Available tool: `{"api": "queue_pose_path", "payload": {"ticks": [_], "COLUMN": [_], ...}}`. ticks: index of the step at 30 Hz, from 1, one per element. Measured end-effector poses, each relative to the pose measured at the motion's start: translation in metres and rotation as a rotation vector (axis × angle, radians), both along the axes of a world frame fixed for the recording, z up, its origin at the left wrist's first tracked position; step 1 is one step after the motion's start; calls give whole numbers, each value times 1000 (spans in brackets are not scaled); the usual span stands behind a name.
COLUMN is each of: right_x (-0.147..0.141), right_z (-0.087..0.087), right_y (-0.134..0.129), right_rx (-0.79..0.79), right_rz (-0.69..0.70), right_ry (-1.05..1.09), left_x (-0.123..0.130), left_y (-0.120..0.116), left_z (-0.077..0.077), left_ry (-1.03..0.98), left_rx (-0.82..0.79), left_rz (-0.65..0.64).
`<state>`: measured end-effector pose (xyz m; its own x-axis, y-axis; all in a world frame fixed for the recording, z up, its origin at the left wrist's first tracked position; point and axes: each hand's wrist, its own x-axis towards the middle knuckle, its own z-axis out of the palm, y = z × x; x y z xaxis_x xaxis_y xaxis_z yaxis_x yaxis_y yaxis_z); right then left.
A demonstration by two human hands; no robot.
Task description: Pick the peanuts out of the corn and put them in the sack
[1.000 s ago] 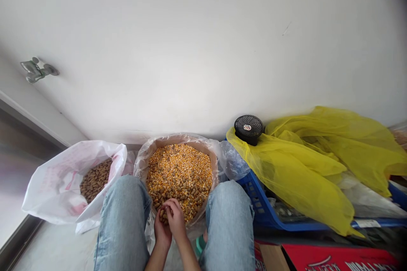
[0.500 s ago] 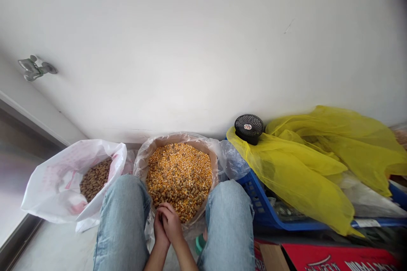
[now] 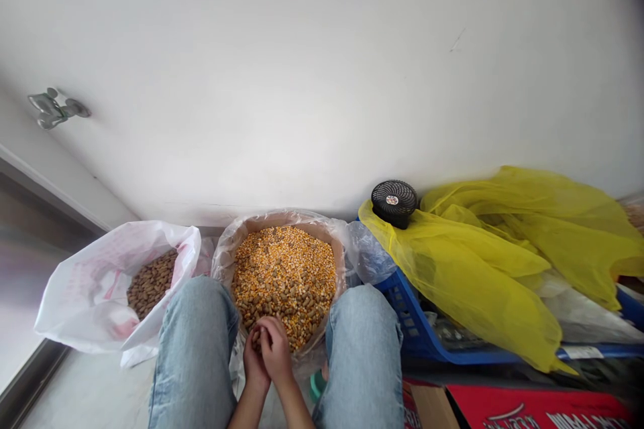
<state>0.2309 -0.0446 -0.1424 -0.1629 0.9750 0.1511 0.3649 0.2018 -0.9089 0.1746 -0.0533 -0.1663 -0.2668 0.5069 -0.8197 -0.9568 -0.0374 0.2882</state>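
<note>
Between my knees stands a bag lined with clear plastic [image 3: 224, 241], filled with yellow corn kernels [image 3: 284, 248]. Brown oval pellets [image 3: 296, 301] are mixed in, thickest on the near side. My left hand [image 3: 254, 363] is cupped at the bag's near edge, with a few of the brown pellets showing in it. Over its palm curls my right hand [image 3: 276, 354], fingers bent and touching the left; what its fingertips hold is hidden. To the left, a white plastic bag [image 3: 85, 295] gapes open with a heap of similar brown pellets [image 3: 151, 281] inside.
A blue basket [image 3: 417, 328] stands right of my knee, draped with yellow netting [image 3: 467, 275]. A small black fan [image 3: 394, 202] rests on its corner. Nearer is a red carton [image 3: 543, 405]. Behind rises a white wall [image 3: 302, 80] with a metal tap [image 3: 58, 108].
My right hand has lifted and opened slightly from the left one, so brown pellets now show between them. The bags and basket have stayed in place.
</note>
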Motion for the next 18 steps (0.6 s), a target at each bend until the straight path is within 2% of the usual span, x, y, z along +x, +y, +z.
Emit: {"api": "queue_pose_path", "payload": {"ticks": [3,5,10,18], "right_x": [15,24,24,18], "right_z": [-19,-34,-63,-72], "right_y": [7,9,1,0], "right_rx": [-91,-194,-253,-270], "right_rz": [-261,-354,-324,-259], "right_ry": [-224,-362,-390,-305], "left_x": [3,3,2,3], "left_y": [-1,-3,-3,-3], "left_z": [3,3,5,6], "left_ry": [24,35,59,81], "left_rx": [-44,-46,-43,-55], "left_rz": [21,27,22,5]}}
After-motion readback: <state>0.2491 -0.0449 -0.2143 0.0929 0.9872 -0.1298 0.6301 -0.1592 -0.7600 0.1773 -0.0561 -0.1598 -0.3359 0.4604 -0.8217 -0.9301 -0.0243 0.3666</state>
